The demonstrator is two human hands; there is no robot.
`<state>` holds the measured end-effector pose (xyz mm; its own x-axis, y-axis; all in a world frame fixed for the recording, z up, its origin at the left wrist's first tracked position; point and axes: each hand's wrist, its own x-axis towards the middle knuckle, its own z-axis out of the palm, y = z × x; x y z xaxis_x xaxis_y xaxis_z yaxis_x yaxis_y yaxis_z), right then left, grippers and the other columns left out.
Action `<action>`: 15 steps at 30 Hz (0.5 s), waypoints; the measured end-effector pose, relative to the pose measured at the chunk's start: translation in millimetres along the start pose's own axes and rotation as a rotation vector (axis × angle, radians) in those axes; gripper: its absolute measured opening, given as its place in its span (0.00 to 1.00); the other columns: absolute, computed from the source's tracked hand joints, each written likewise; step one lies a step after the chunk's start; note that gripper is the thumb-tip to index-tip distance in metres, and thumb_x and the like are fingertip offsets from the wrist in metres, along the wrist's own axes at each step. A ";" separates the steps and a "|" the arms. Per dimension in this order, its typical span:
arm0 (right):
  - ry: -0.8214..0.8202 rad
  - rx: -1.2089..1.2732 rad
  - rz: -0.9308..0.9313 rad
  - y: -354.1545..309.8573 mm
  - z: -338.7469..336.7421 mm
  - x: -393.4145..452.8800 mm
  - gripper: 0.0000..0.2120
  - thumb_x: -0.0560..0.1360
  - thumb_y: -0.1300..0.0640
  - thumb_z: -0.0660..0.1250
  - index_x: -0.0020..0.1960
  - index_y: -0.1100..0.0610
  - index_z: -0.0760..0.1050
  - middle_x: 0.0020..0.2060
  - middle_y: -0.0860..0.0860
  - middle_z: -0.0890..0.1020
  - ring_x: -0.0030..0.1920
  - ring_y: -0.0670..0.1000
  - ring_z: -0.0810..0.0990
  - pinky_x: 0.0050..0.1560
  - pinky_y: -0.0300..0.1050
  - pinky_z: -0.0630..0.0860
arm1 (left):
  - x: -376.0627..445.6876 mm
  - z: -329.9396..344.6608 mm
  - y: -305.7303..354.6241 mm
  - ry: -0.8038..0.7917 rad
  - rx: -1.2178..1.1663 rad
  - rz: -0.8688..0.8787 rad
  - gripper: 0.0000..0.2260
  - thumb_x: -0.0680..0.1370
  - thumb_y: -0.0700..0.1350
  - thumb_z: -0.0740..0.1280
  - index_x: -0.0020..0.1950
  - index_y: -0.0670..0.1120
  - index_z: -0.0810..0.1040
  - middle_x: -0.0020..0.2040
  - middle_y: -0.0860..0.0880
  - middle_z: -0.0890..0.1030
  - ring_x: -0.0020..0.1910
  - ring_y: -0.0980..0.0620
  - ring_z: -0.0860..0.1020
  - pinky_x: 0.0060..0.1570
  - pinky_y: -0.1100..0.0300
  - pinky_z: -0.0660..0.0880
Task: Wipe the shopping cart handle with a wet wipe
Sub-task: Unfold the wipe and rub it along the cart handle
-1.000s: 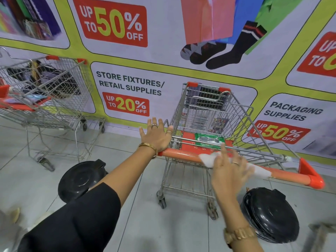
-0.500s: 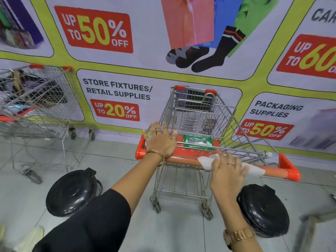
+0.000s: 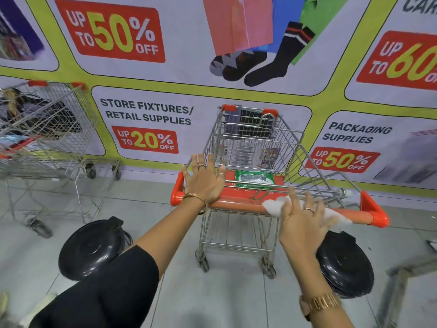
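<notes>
Item: shopping cart (image 3: 250,143), wire basket, standing against a printed sale banner (image 3: 146,119) on a tiled floor.

Handle (image 3: 238,204): we note an orange bar running across the near end of the cart, capped by red corner pieces at both ends.

Left hand (image 3: 203,181): we record it laid flat on the left part of the handle, palm down, fingers spread wide and straight, gripping nothing. Rings and a bracelet are visible.

Right hand (image 3: 302,221): we find it pressed on the wet wipe (image 3: 274,205), fingers splayed and open over the cloth rather than curled round it.

Wet wipe: white, draped over the right half of the handle, showing on both sides of the right hand.

Wipes packet (image 3: 254,178): green, lying on the red child-seat flap just behind the handle.

Also listed: two black round lids (image 3: 92,249) on the floor, one either side of the cart; a second cart (image 3: 45,129) at left.
</notes>
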<state>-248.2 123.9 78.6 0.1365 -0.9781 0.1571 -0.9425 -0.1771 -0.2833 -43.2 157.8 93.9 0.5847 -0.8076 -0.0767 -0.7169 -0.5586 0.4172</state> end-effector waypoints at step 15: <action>-0.059 0.033 -0.038 -9.3 0.1 -3.5 0.22 0.78 0.47 0.44 0.72 0.40 0.51 0.74 0.53 0.60 0.74 0.59 0.50 0.72 0.64 0.40 | -0.8 1.2 2.3 0.026 0.067 -0.010 0.26 0.80 0.55 0.46 0.76 0.47 0.51 0.79 0.43 0.49 0.77 0.44 0.41 0.72 0.39 0.39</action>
<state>-239.9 128.9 80.6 0.1905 -0.9752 0.1126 -0.9261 -0.2165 -0.3091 -45.7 156.9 93.8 0.6011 -0.7972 -0.0563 -0.7342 -0.5786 0.3552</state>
